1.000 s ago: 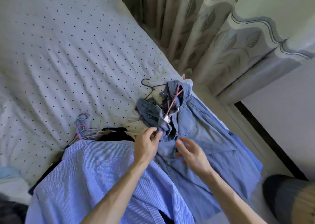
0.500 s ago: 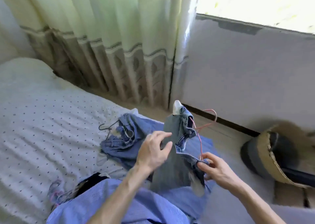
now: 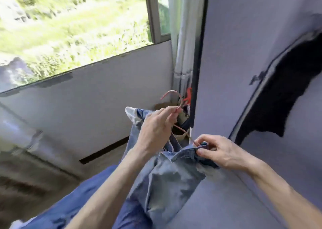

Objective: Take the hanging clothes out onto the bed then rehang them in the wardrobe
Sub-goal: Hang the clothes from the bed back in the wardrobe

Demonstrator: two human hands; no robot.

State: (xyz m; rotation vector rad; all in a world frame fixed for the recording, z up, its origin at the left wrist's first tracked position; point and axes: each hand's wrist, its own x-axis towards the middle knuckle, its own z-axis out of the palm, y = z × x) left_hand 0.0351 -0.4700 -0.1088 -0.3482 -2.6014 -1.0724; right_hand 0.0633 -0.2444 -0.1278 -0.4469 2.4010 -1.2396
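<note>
The jeans [image 3: 165, 176] are held up at near centre: their waistband is pinched by the right hand [image 3: 221, 152], the pink hanger [image 3: 168, 93] by the left hand [image 3: 155, 131], probably to keep them seated for rehanging.

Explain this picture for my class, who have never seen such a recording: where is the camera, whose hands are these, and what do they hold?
There is no machine: a person works with bare hands. The one camera sits on their head and looks forward and down, so both arms reach in from the bottom edge. The left hand pinches a pink wire hanger just under its hook. The right hand pinches the waistband of blue jeans, which hang down between the arms. Behind are a window, a pale curtain and a violet-grey panel with a dark opening. No bed shows here, and the picture is blurred.
</note>
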